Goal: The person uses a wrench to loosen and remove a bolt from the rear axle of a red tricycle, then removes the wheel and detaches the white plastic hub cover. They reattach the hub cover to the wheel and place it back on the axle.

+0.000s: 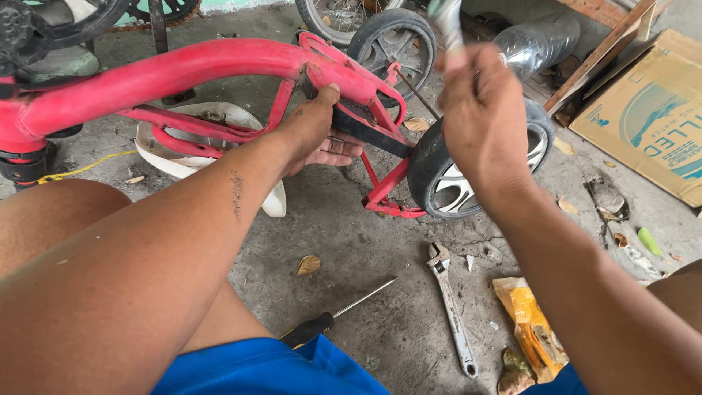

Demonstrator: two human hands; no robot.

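A small red bicycle frame lies across the concrete floor in front of me. My left hand grips the frame from below near a black bracket, thumb on the red tube. My right hand is raised above the rear wheel and is closed on a blurred, light-coloured tool handle; what the tool is cannot be made out. The black wheel with silver spokes sits just under that hand.
An adjustable wrench and a black-handled screwdriver lie on the floor near my knees. A yellow plastic bag, a white plastic part, a cardboard box, a plastic bottle and another small wheel surround the bike.
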